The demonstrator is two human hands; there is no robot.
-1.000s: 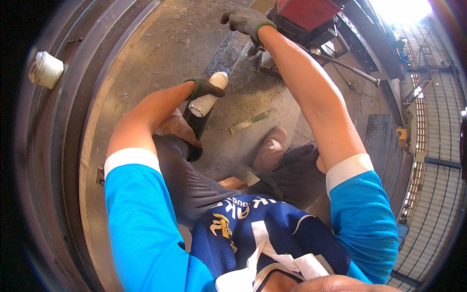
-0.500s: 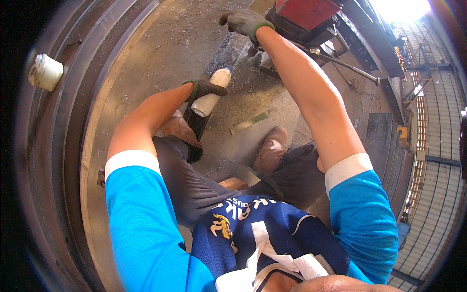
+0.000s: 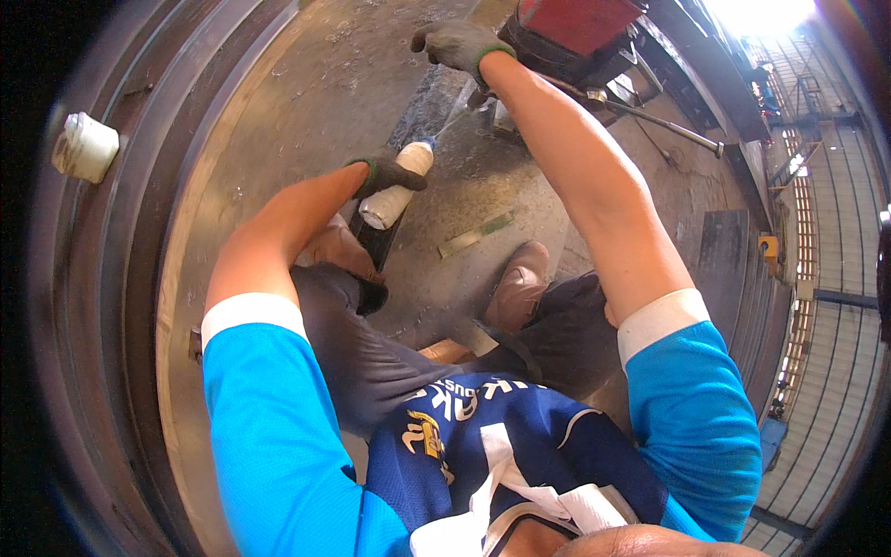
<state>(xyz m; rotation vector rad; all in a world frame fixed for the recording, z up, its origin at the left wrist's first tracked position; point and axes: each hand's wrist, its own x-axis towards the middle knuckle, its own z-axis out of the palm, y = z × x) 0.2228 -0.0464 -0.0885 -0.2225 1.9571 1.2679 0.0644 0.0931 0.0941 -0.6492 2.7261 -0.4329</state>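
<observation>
My left hand (image 3: 390, 174), in a dark glove with a green cuff, is closed around a whitish squeeze bottle (image 3: 385, 206). The bottle is tilted, its tip toward the dark metal bar (image 3: 436, 100), and a thin streak of liquid leaves the tip. Farther off, my right hand (image 3: 457, 44), gloved alike, has its fingers curled in front of a red and black machine (image 3: 575, 28). Whatever the right fingers hold is hidden. A metal lever rod (image 3: 664, 127) sticks out from the machine to the right.
A white container (image 3: 88, 147) sits on the long steel beams (image 3: 139, 200) at left. A flat greenish strip (image 3: 475, 234) lies on the floor between my boots (image 3: 520, 283). Stacked dark steel (image 3: 722, 255) stands at right. Metal shavings are scattered around the bar.
My left hand has moved slightly left and down with the bottle, and a streak of liquid now shows at its tip. The right hand has shifted slightly left.
</observation>
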